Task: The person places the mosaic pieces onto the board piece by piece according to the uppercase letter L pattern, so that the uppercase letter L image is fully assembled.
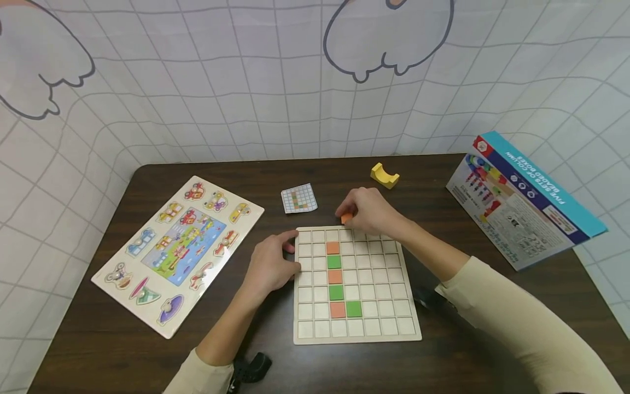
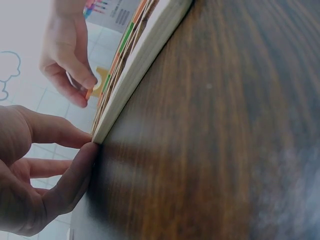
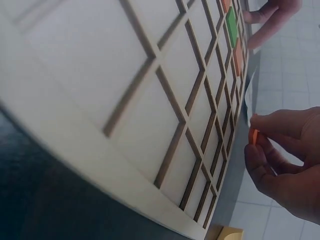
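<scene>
A pale wooden grid board (image 1: 380, 327) lies on the dark table, with orange (image 1: 337, 310) and green tiles (image 1: 354, 308) set in some of its squares. My right hand (image 1: 368, 210) is just over the board's far edge. Between its thumb and fingers it pinches an orange tile (image 3: 254, 135), held apart from the board. My left hand (image 1: 269, 264) rests at the board's left side, index finger and thumb touching the edge near the far left corner. A small card (image 1: 299, 198) printed with a coloured grid lies beyond the board.
To the left lies a picture puzzle board (image 1: 179, 257) with several shaped pieces. A yellow curved block (image 1: 384, 175) sits near the table's back edge. At the right stands a blue and white box (image 1: 524, 202). White grid-patterned cloth (image 1: 295, 109) hangs behind the table.
</scene>
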